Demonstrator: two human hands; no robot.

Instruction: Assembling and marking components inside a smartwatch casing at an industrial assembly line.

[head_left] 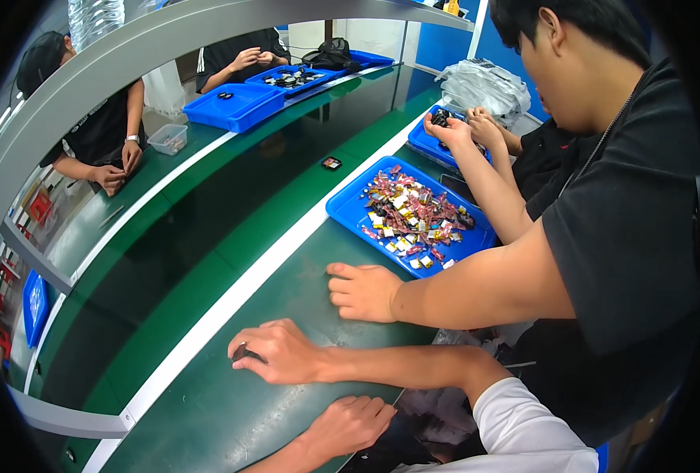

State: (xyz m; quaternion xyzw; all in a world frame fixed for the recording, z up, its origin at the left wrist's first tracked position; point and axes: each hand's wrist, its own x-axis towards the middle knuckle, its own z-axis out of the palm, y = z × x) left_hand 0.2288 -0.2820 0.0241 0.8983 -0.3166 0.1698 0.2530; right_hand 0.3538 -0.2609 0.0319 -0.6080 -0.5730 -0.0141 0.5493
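My right hand [280,351] reaches in from the lower right, in a white sleeve, and hovers or rests over the green worktable [184,426]; I cannot tell which. A small dark piece [247,355] is pinched between its thumb and forefinger. Nearer the lower edge, my left hand [351,426] has its fingers curled closed close to the table's near edge; whatever they may hold is hidden. Just beyond my right hand, a co-worker's hand [363,292] lies on the tabletop, its arm coming from a black sleeve.
A blue tray [338,206] heaped with small yellow, white and reddish parts sits at right. A dark conveyor belt [232,189] runs alongside, carrying a small square black part [331,163]. Across it, people work by blue trays [235,118]. A grey curved frame [66,102] arches over.
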